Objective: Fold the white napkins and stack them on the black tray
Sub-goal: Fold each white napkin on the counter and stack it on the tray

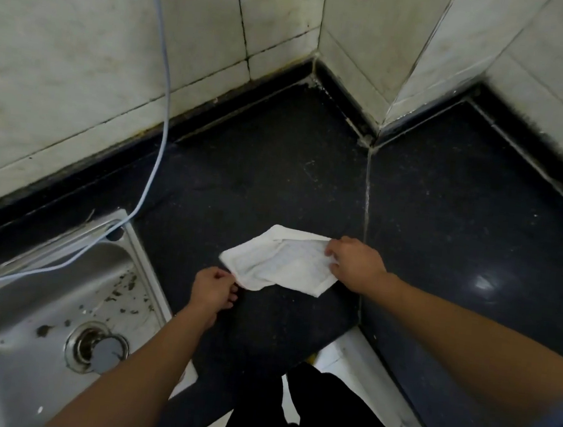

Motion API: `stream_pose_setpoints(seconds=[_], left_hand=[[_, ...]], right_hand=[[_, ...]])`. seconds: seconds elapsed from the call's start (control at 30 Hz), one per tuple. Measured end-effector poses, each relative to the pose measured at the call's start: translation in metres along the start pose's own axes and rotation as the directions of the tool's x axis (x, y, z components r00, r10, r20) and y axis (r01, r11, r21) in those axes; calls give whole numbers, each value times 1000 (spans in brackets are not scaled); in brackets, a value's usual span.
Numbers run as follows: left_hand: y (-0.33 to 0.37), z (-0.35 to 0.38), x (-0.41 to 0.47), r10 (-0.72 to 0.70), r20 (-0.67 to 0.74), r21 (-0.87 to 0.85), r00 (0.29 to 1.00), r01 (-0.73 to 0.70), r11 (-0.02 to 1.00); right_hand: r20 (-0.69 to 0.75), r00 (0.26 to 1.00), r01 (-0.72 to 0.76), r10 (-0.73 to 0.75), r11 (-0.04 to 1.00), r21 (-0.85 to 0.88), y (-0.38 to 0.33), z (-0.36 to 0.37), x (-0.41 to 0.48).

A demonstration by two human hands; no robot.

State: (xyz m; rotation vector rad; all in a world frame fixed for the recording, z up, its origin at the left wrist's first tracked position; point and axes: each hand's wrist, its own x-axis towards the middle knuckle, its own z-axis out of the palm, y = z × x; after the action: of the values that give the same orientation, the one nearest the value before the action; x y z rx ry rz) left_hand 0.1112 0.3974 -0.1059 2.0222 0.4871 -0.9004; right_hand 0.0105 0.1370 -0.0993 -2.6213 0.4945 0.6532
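Observation:
One white napkin [280, 263] lies partly folded on the dark countertop [276, 185], near the front edge. My left hand [212, 289] pinches its near-left corner between thumb and fingers. At the napkin's right edge my right hand [354, 265] holds the cloth with curled fingers. The top right flap of the napkin is turned over. No black tray is in view.
A steel sink [40, 310] with a drain and dirt specks sits at the left. A pale blue hose [165, 64] hangs down the tiled wall [65, 54] into it. The counter bends round a wall corner [381, 126] to the right.

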Motion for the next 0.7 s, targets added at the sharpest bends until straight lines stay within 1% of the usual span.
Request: stream_pose_setpoints(seconds=[0.03,0.1,0.17,0.2,0.23,0.3,0.33,0.4,0.47,0.53,0.63,0.67,0.7], left_hand=[[-1,-2,1,31,-61,14,998,-30,999],[1,-2,-2,163,-175,38,971,-159,987],[7,3,-8,271,-185,66,945,-263,963],[10,8,-10,301,-171,98,938,-288,953],[11,12,-9,315,-160,139,935,-295,945],[15,19,-7,302,-171,171,938,-274,947],[18,19,-5,290,-191,143,938,-266,953],[24,14,2,286,-246,78,926,-276,958],[29,4,14,301,-317,45,900,-302,952],[35,-5,23,276,-331,-13,902,-297,955],[46,-3,23,206,-264,-130,942,-247,960],[47,1,18,165,-241,-150,956,-204,967],[45,6,15,107,-210,-146,972,-139,979]], right_hand=[[-9,1000,0,0,999,-32,-4,-5,2],[-124,992,24,-33,997,-68,-15,-12,9],[-239,967,76,-90,995,-68,-30,-15,19],[-248,963,92,-103,994,-58,-39,-16,25],[-225,970,89,-96,995,-42,-47,-16,30],[-155,987,28,-31,999,-20,-56,-17,41],[-127,992,-18,19,1000,9,-58,-18,45],[-92,988,-108,124,980,167,-53,-19,51],[-88,976,-163,199,938,307,-39,-21,54],[-92,966,-200,243,922,331,-24,-23,54],[-89,950,-252,298,905,342,-8,-21,50],[-120,948,-243,295,914,326,-6,-20,48],[-180,947,-208,265,936,284,-5,-19,44]])
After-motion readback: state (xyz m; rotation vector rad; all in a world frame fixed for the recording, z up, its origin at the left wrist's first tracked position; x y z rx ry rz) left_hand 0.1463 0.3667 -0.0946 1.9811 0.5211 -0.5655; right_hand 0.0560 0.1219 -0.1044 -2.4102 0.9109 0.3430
